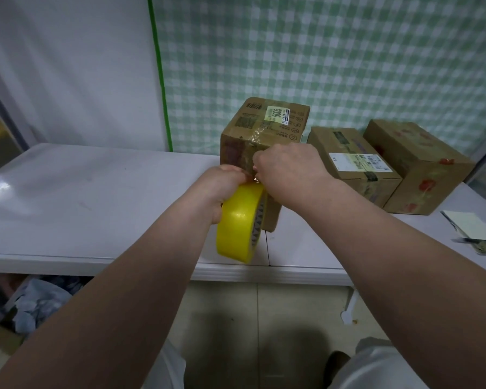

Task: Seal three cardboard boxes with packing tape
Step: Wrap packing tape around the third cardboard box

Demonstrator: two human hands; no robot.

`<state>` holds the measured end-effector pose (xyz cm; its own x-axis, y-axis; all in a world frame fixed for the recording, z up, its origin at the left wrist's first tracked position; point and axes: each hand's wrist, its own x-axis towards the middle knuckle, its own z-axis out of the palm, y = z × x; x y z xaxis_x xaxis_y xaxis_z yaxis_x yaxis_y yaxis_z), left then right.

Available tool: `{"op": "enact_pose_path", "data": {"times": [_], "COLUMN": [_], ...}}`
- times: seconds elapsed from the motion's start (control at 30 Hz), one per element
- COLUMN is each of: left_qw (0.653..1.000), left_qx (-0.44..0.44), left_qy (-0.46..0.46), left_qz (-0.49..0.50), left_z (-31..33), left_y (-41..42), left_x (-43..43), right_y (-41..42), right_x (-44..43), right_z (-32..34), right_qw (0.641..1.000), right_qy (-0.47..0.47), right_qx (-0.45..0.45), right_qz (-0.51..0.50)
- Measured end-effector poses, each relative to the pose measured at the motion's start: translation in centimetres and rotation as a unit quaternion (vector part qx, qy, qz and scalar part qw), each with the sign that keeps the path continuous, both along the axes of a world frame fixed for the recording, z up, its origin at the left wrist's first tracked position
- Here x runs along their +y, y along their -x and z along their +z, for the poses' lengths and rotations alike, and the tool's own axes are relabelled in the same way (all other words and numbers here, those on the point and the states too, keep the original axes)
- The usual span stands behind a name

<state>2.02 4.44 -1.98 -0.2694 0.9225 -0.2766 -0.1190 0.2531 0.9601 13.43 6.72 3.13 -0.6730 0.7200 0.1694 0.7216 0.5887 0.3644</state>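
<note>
Here left hand [222,189] grips tape roll [239,220], right hand [289,169] at box's [264,127] edge.

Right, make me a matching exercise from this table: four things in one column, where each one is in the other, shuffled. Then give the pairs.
Things:
1. tape roll
2. box with the 5005 label
3. box with red flower print
4. flat box with the white shipping label

Places:
A. rightmost of the boxes
B. gripped by the left hand
C. between the other two boxes
D. leftmost of the boxes, right behind the yellow roll

Pairs: 1-B, 2-D, 3-A, 4-C
</note>
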Motion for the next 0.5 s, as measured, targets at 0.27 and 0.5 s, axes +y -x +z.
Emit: {"op": "enact_pose_path", "data": {"times": [0.27,0.5], "left_qw": [0.996,0.990], "left_qx": [0.087,0.118], "left_qy": [0.020,0.059], "left_qz": [-0.033,-0.054], "left_z": [0.4,-1.2], "left_y": [0.8,1.7], "left_x": [0.9,0.0], "right_y": [-2.5,-3.4], "right_x": [0.9,1.6], "right_z": [-0.3,-1.6], "right_qw": [0.997,0.975], "right_qy": [0.022,0.147], "right_qx": [0.002,0.148], "right_qz": [-0.074,-0.072]}}
